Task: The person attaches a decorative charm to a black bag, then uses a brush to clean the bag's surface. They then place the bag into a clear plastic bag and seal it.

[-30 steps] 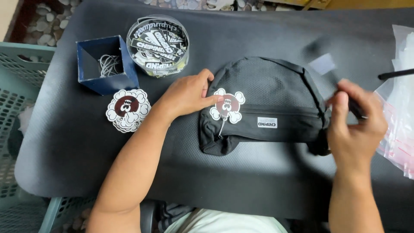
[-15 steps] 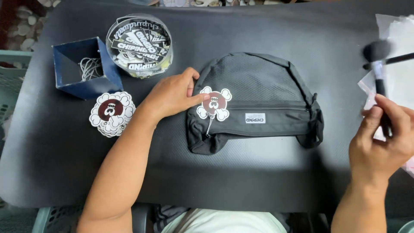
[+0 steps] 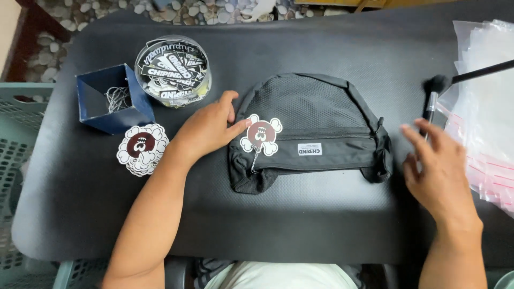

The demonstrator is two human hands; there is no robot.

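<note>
Broadly, a black, matte, round-cornered counter [image 3: 160,225] carries everything, with pale pebbles on the ground past its far edge and a grey-green slatted plastic crate [image 3: 21,139] at its left side. Near the middle lies a black fabric pouch bag with a mesh upper panel and a zip across its front [image 3: 316,128], flat on the counter with a small white label sewn on below the zip. At the right edge sits a stack of clear plastic zip bags with red seal strips [image 3: 484,107], partly overhanging the counter.

The left hand [image 3: 206,131] rests on the bag's left end, fingers loosely spread and flat, its fingertips touching a white-and-brown cloud-shaped tag with a skull-like face [image 3: 261,134] that hangs by a short chain on the bag; it grips nothing firmly. The right hand [image 3: 436,168] hovers open just right of the bag, fingers stretched out, holding nothing, near a black-tipped brush with a silver ferrule [image 3: 435,93] lying beside the plastic bags.

Far left, a round clear plastic tub filled with black-and-white stickers [image 3: 172,69] stands next to a dark blue square cardboard box holding fine metal chains [image 3: 113,101]. Just in front of the box lies a small pile of matching cloud-shaped tags [image 3: 142,149].
</note>
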